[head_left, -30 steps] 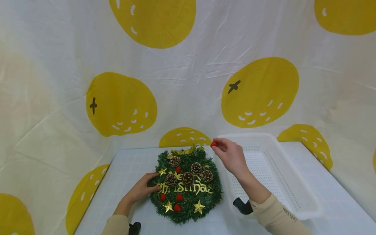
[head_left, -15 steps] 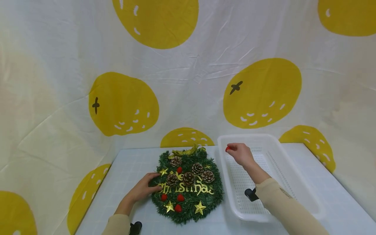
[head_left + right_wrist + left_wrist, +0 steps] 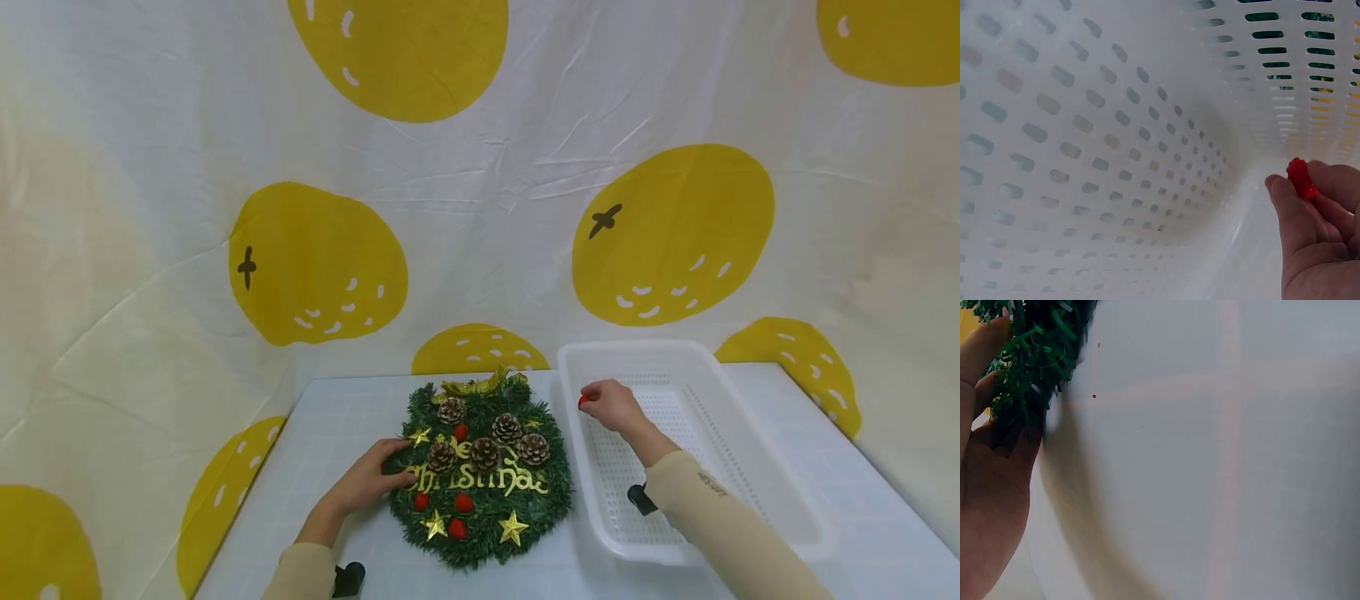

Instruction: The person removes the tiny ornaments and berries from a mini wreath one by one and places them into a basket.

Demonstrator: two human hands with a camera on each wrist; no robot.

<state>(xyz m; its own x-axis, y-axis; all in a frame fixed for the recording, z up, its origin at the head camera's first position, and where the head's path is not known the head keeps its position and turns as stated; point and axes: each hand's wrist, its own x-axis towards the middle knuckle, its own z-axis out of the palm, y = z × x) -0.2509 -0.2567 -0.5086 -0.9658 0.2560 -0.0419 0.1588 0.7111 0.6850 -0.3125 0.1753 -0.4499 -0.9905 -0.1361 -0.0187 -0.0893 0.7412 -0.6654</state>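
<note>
On the table lies a green Christmas wreath with pine cones, gold stars, gold lettering and several red berries. My left hand grips its left edge; in the left wrist view, the fingers curl around the green tinsel. Inside the white perforated basket, toward its left side, my right hand pinches a small bumpy red berry ornament between thumb and fingertips. Part of the berry is hidden by the fingers.
The basket stands to the right of the wreath, its left rim close to it. A fabric backdrop with yellow fruit prints hangs behind the table. A gold ribbon bow tops the wreath.
My right hand has moved right from above the wreath's upper right to inside the basket, then lower, still pinching the red berry ornament. My left hand stays on the wreath.
</note>
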